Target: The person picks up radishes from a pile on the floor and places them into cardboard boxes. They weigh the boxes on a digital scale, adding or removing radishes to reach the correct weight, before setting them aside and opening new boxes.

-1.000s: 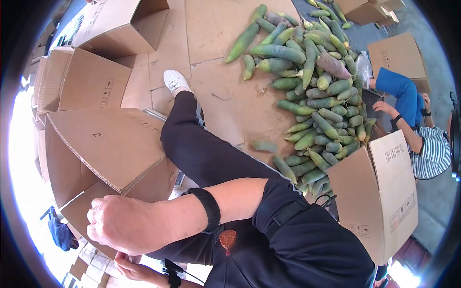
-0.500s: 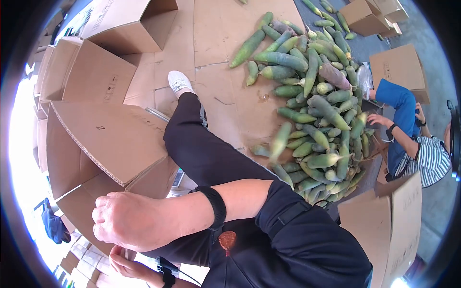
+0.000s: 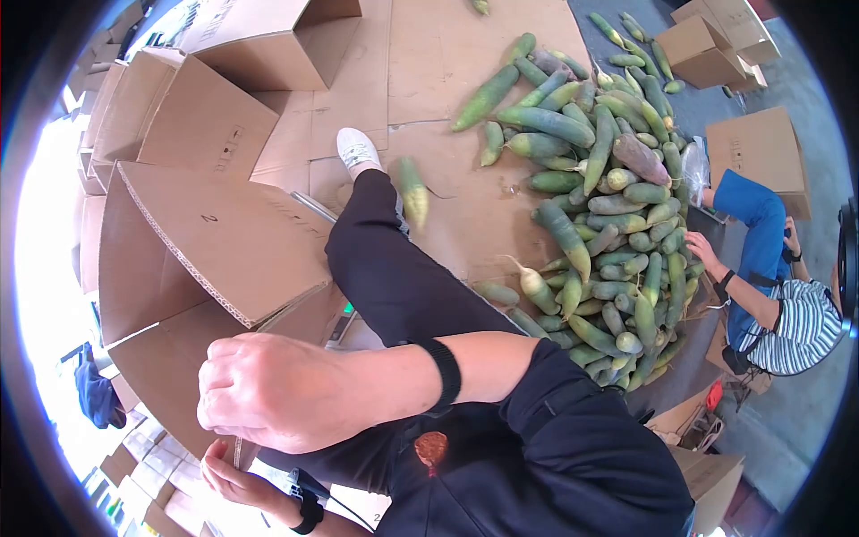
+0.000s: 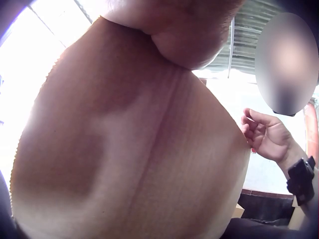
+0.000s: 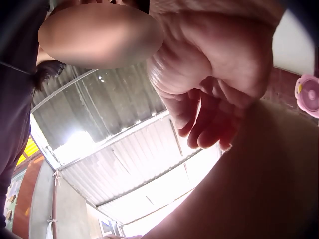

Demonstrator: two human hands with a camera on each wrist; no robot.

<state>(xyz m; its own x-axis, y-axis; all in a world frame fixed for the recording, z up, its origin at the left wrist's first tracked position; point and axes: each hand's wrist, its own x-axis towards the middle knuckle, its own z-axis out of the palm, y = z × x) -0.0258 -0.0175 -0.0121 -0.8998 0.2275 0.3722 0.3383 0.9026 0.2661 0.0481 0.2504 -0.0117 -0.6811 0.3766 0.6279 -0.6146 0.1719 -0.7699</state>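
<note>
In the head view my right hand [image 3: 268, 394], its fingers loosely curled, hangs over the near side of a cardboard box [image 3: 224, 233] marked 2; nothing shows in it. Below it, my left hand [image 3: 237, 479] grips the edge of a box flap. The left wrist view has the left hand [image 4: 189, 35] against the broad cardboard flap [image 4: 124, 149], with its fingertips hidden. To the right, the right hand [image 4: 269, 137] is beside the flap's edge. Half-curled fingers of the right hand [image 5: 209, 84] appear empty in the right wrist view. A blurred green radish [image 3: 412, 192] shows near my shoe.
A large heap of green radishes [image 3: 617, 215] lies on flattened cardboard [image 3: 429, 72]. Beyond it, a person in a striped shirt [image 3: 796, 327] has one hand at the heap's edge. Other boxes [image 3: 206, 116] stand at the upper left, and more [image 3: 761, 157] at the right.
The blurred radish has moved left from beside the heap to near my shoe. The head view has shifted, and the box at the lower right shows less. My hands keep nearly the same pose.
</note>
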